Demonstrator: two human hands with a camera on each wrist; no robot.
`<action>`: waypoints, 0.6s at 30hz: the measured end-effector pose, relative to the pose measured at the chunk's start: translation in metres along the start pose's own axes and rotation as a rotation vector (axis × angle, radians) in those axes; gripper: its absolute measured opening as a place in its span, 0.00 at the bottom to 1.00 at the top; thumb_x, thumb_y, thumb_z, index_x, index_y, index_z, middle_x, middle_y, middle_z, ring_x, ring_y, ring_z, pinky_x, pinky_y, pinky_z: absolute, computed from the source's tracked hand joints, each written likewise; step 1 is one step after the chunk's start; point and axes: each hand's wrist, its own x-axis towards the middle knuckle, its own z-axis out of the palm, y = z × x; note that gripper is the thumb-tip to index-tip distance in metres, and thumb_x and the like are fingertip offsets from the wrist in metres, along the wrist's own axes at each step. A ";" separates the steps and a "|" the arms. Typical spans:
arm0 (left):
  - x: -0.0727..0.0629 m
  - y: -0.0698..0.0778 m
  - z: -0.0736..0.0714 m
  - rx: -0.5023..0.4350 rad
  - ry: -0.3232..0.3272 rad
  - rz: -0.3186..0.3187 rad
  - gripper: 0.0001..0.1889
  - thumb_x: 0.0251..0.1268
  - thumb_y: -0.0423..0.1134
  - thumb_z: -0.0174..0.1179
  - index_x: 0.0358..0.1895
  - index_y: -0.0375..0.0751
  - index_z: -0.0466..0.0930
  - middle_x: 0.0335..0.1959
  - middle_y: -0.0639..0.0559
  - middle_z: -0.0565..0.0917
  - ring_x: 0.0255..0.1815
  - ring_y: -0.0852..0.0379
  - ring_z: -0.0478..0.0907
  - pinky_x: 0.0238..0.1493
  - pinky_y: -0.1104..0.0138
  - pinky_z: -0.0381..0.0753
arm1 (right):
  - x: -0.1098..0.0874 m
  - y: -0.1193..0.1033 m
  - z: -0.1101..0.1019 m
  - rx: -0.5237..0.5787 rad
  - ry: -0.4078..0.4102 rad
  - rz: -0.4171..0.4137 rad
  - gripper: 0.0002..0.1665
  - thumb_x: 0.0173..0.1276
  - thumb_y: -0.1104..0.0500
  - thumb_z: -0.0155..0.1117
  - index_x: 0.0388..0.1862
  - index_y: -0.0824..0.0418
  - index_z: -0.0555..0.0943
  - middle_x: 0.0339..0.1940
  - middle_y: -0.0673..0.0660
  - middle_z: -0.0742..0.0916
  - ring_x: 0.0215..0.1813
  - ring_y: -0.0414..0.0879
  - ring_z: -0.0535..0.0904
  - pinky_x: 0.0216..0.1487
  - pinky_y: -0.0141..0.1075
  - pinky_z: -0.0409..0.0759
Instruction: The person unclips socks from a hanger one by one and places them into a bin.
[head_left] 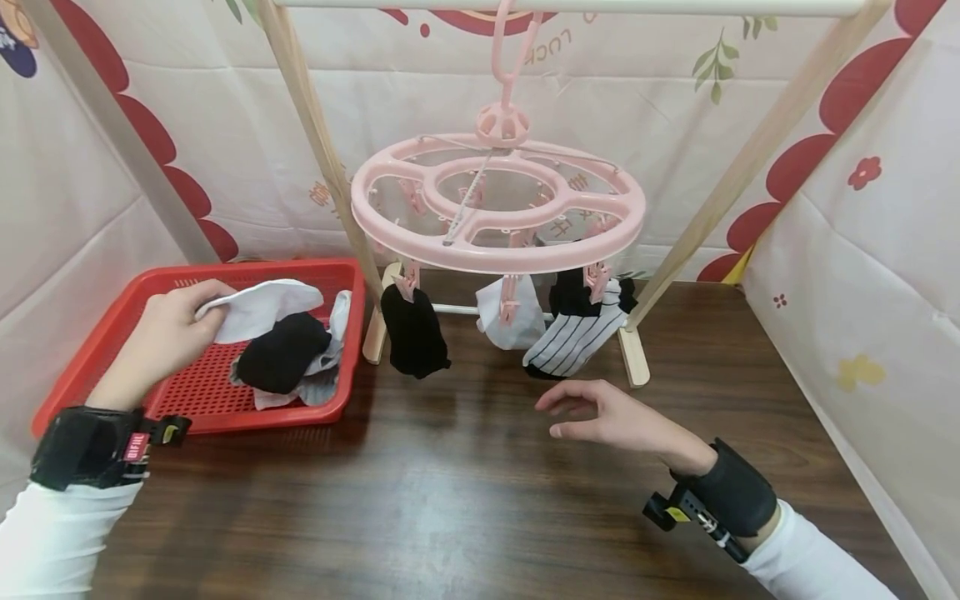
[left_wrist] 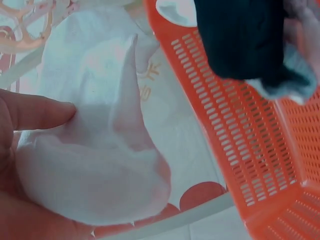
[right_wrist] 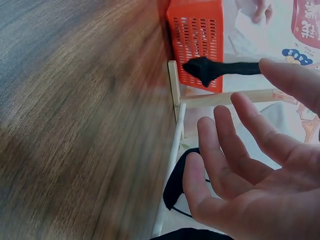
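My left hand (head_left: pixel 176 325) pinches a white sock (head_left: pixel 264 307) between thumb and fingers, over the red basket (head_left: pixel 202 392). In the left wrist view the white sock (left_wrist: pixel 95 135) hangs spread out beside the thumb. A black sock (head_left: pixel 283 353) lies on several grey and light socks in the basket. My right hand (head_left: pixel 611 421) holds nothing; its fingers are loosely bent, just below a striped black-and-white sock (head_left: pixel 573 346) clipped to a pink round hanger (head_left: pixel 487 242). A black sock (head_left: pixel 414 333) and a white sock (head_left: pixel 517 312) also hang from its clips.
The hanger hooks over a white bar (head_left: pixel 585 7) on a wooden frame (head_left: pixel 727 192). Its feet (head_left: pixel 633 358) stand on the dark wooden table (head_left: pixel 420 500). Printed cloth walls (head_left: pixel 862 250) enclose the back and sides.
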 end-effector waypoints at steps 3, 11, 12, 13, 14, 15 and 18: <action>0.001 -0.001 -0.004 0.002 -0.009 -0.022 0.10 0.63 0.27 0.55 0.47 0.27 0.77 0.38 0.28 0.80 0.27 0.44 0.72 0.23 0.67 0.71 | -0.001 0.000 0.001 0.013 -0.004 0.012 0.19 0.67 0.62 0.64 0.54 0.69 0.77 0.54 0.63 0.80 0.55 0.51 0.78 0.53 0.43 0.76; 0.000 0.000 -0.005 -0.037 -0.001 -0.016 0.09 0.63 0.28 0.58 0.45 0.31 0.78 0.38 0.33 0.82 0.34 0.40 0.76 0.30 0.73 0.70 | -0.004 0.004 0.001 0.015 -0.002 0.015 0.19 0.67 0.61 0.65 0.54 0.68 0.78 0.54 0.64 0.81 0.57 0.58 0.77 0.54 0.46 0.76; 0.000 0.001 -0.005 -0.041 -0.001 -0.015 0.08 0.63 0.28 0.57 0.45 0.31 0.78 0.38 0.34 0.82 0.35 0.40 0.77 0.31 0.73 0.69 | -0.005 0.004 0.001 0.018 -0.004 0.012 0.19 0.67 0.61 0.64 0.54 0.69 0.77 0.54 0.64 0.81 0.57 0.58 0.77 0.55 0.47 0.75; 0.000 0.002 -0.004 -0.040 -0.002 -0.014 0.08 0.63 0.28 0.57 0.45 0.31 0.78 0.38 0.34 0.82 0.35 0.41 0.77 0.31 0.74 0.69 | -0.005 0.005 0.001 0.018 -0.005 0.011 0.19 0.67 0.61 0.64 0.54 0.69 0.77 0.54 0.63 0.81 0.56 0.57 0.77 0.55 0.47 0.75; 0.000 0.002 -0.003 -0.043 -0.004 -0.012 0.08 0.64 0.28 0.57 0.44 0.31 0.78 0.37 0.35 0.82 0.34 0.41 0.77 0.30 0.74 0.69 | -0.005 0.005 0.001 0.021 -0.005 0.010 0.19 0.67 0.61 0.64 0.54 0.69 0.78 0.54 0.63 0.81 0.56 0.56 0.77 0.55 0.47 0.75; 0.000 0.002 -0.002 -0.043 -0.009 -0.013 0.08 0.64 0.28 0.57 0.44 0.32 0.78 0.37 0.35 0.82 0.34 0.41 0.77 0.30 0.73 0.69 | -0.006 0.006 0.001 0.025 -0.004 0.010 0.18 0.67 0.61 0.64 0.54 0.69 0.78 0.54 0.62 0.81 0.56 0.54 0.77 0.54 0.46 0.76; 0.000 0.002 0.001 -0.037 -0.017 -0.005 0.07 0.63 0.28 0.57 0.44 0.32 0.79 0.35 0.36 0.83 0.32 0.43 0.77 0.28 0.70 0.71 | -0.008 0.006 -0.002 0.025 0.007 0.011 0.17 0.67 0.62 0.64 0.54 0.67 0.78 0.53 0.60 0.81 0.55 0.49 0.78 0.51 0.41 0.78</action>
